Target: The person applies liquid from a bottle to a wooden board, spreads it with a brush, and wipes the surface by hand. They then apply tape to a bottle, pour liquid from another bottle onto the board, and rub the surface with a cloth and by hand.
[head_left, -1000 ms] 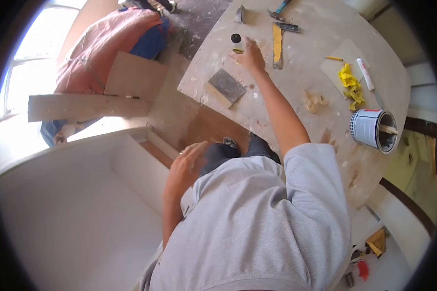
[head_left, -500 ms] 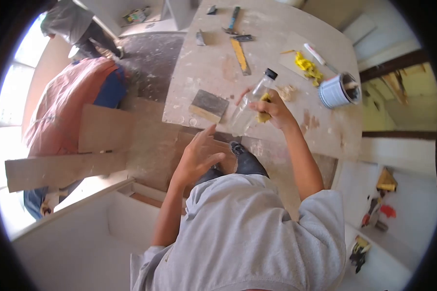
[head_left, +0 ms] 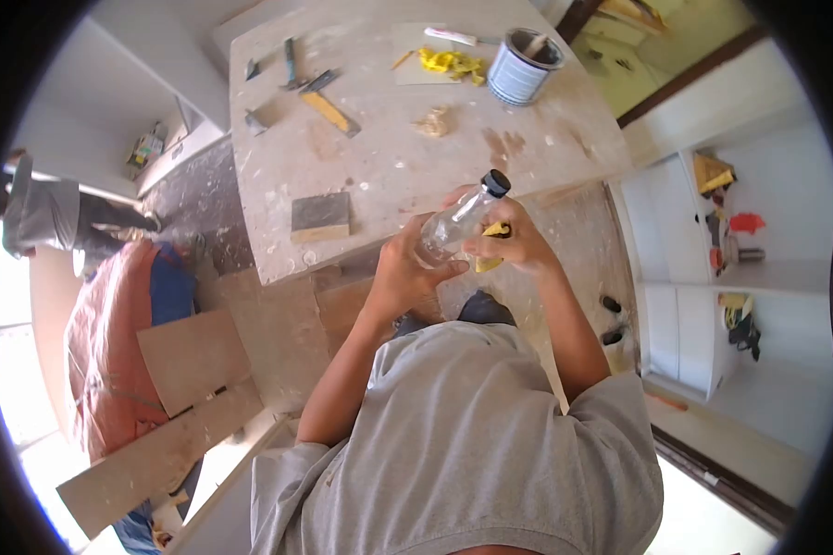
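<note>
A clear bottle (head_left: 451,222) with a black cap is tilted between my hands, above the table's near edge. My left hand (head_left: 405,277) is closed around its lower end, with the thumb along the near side. My right hand (head_left: 526,242) grips the upper side of the bottle and also pinches a crumpled yellow piece (head_left: 489,265), perhaps cloth or sponge. A wooden block (head_left: 321,217) with a dark top lies on the table to the left of my hands.
The worktable (head_left: 379,176) carries a hammer (head_left: 291,67), a yellow-handled tool (head_left: 327,111), a crumpled yellow cloth (head_left: 449,63), a white tube (head_left: 450,37) and an open can (head_left: 518,79). Shelves (head_left: 768,277) stand at right. Another person (head_left: 55,217) is at far left.
My left hand, open and apart from the bottle before, has closed on its lower end. My view has turned, so the table appears shifted leftward and up.
</note>
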Tool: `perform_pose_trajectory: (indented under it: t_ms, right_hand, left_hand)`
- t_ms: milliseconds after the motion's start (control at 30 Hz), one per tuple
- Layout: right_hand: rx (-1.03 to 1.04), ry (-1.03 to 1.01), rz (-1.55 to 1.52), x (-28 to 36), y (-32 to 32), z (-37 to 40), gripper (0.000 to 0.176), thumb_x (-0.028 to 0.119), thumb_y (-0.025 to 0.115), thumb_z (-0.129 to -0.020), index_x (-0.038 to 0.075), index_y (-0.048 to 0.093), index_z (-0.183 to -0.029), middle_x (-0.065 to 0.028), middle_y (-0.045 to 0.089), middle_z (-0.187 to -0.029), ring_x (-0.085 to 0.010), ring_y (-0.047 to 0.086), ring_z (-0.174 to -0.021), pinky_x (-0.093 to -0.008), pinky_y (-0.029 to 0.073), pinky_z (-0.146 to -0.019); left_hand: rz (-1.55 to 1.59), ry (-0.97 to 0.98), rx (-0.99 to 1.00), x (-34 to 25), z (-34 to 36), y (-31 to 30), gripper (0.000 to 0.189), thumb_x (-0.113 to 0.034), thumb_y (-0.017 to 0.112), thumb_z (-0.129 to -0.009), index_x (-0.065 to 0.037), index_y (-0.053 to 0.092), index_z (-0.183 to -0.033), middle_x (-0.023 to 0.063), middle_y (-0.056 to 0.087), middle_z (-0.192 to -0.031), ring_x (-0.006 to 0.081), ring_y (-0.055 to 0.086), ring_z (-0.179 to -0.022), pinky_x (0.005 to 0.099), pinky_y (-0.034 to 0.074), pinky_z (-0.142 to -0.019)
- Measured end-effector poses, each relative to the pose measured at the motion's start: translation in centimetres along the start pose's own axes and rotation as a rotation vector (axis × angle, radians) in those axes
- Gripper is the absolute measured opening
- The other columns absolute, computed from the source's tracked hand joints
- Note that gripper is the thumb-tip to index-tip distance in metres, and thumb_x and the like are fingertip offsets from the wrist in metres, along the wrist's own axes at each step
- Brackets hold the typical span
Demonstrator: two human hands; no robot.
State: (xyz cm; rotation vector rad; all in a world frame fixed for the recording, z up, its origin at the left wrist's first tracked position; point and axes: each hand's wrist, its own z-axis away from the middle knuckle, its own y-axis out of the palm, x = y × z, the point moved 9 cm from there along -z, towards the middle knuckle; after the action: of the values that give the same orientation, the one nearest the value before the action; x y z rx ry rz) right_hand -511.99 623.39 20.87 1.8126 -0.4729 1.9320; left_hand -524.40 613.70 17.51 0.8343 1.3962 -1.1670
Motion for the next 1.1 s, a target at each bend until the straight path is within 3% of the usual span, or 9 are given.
perform_pose_trajectory:
  t_ms: [133, 200, 267, 467, 600, 733, 867, 967, 1100]
  right_hand:
    - [-0.313, 0.068, 0.046, -6.6, -8.2, 5.3, 0.042, 0.021, 0.080, -0.093, 0.002, 0.065, -0.127, -0.0052, 0.069, -0.111, -0.0139, 0.068, -0.093, -0.0303, 0.058, -0.079]
    - [-0.554, 0.308, -0.343, -17.7, -14.5, 10.4, 0.035, 0.026, 0.073, -0.098, 0.003, 0.066, -0.124, -0.0053, 0.070, -0.107, -0.0158, 0.069, -0.090, -0.0319, 0.058, -0.078]
    - [-0.742, 0.371, -0.587, -21.6, -16.5, 14.2, 0.034, 0.032, 0.069, -0.102, 0.005, 0.067, -0.122, -0.0055, 0.070, -0.104, -0.0168, 0.070, -0.088, -0.0326, 0.059, -0.077]
    - [-1.083, 0.034, -0.452, -14.6, -19.4, 17.6, 0.027, 0.035, 0.063, -0.106, 0.011, 0.071, -0.117, 0.0027, 0.066, -0.086, -0.0061, 0.062, -0.078, -0.0271, 0.051, -0.065]
    - [-1.013, 0.009, -0.038, -6.6, -18.7, 17.2, 0.036, 0.037, 0.060, -0.107, 0.002, 0.068, -0.107, -0.0069, 0.062, -0.077, -0.0153, 0.060, -0.074, -0.0381, 0.048, -0.067]
    - [-1.153, 0.035, 0.021, -9.4, -19.6, 19.2, 0.044, 0.044, 0.055, -0.108, 0.002, 0.069, -0.111, -0.0105, 0.067, -0.081, -0.0178, 0.063, -0.076, -0.0371, 0.049, -0.070]
    - [-1.250, -0.013, -0.464, -15.5, -21.3, 20.8, 0.046, 0.044, 0.052, -0.109, 0.001, 0.069, -0.107, -0.0076, 0.069, -0.084, -0.0149, 0.062, -0.074, -0.0334, 0.048, -0.067]
    - [-1.283, 0.062, -0.583, -17.9, -21.4, 21.1, 0.049, 0.046, 0.045, -0.109, 0.003, 0.069, -0.106, -0.0047, 0.069, -0.085, -0.0130, 0.061, -0.075, -0.0311, 0.049, -0.068]
    - [-1.312, 0.047, -0.300, -15.6, -21.2, 23.2, 0.047, 0.043, 0.046, -0.108, 0.003, 0.069, -0.103, -0.0049, 0.069, -0.084, -0.0132, 0.060, -0.073, -0.0312, 0.048, -0.067]
  left_hand:
    - [-0.143, 0.143, -0.040, -1.4, -0.7, 2.5, 0.070, -0.019, 0.095, -0.071, -0.003, 0.064, -0.133, 0.0171, 0.076, -0.107, 0.0276, 0.074, -0.097, 0.0390, 0.057, -0.085]
    - [-0.232, 0.144, -0.036, -1.2, -1.4, 4.2, 0.068, -0.021, 0.094, -0.073, -0.003, 0.064, -0.131, 0.0172, 0.076, -0.110, 0.0287, 0.074, -0.098, 0.0395, 0.057, -0.086]
    - [-0.297, 0.109, -0.021, -1.6, -2.2, 6.0, 0.067, -0.023, 0.094, -0.073, -0.003, 0.065, -0.130, 0.0177, 0.076, -0.111, 0.0294, 0.073, -0.098, 0.0400, 0.057, -0.086]
    - [-0.358, 0.089, 0.211, -0.9, -3.4, 14.0, 0.063, -0.031, 0.095, -0.076, 0.000, 0.067, -0.123, 0.0144, 0.075, -0.095, 0.0198, 0.069, -0.085, 0.0387, 0.057, -0.078]
    - [-0.503, 0.312, 0.345, 0.5, -3.6, 19.2, 0.058, -0.026, 0.093, -0.077, 0.001, 0.068, -0.122, 0.0155, 0.076, -0.093, 0.0219, 0.071, -0.082, 0.0400, 0.058, -0.076]
    - [-0.620, 0.360, 0.446, -2.8, -3.5, 23.5, 0.056, -0.029, 0.091, -0.079, 0.002, 0.068, -0.121, 0.0187, 0.077, -0.095, 0.0277, 0.074, -0.083, 0.0429, 0.058, -0.076]
    - [-0.673, 0.086, 0.545, -3.1, -3.4, 26.1, 0.057, -0.047, 0.086, -0.084, 0.000, 0.074, -0.114, 0.0245, 0.075, -0.099, 0.0358, 0.074, -0.086, 0.0476, 0.055, -0.079]
    - [-0.615, -0.149, 0.646, 2.0, -4.5, 27.3, 0.054, -0.050, 0.076, -0.094, 0.001, 0.075, -0.111, 0.0195, 0.077, -0.098, 0.0328, 0.074, -0.085, 0.0465, 0.055, -0.078]
    - [-0.248, -0.336, 0.763, 2.1, -2.1, 28.6, 0.049, -0.049, 0.067, -0.101, -0.001, 0.072, -0.112, 0.0101, 0.072, -0.085, 0.0236, 0.068, -0.068, 0.0377, 0.053, -0.061]
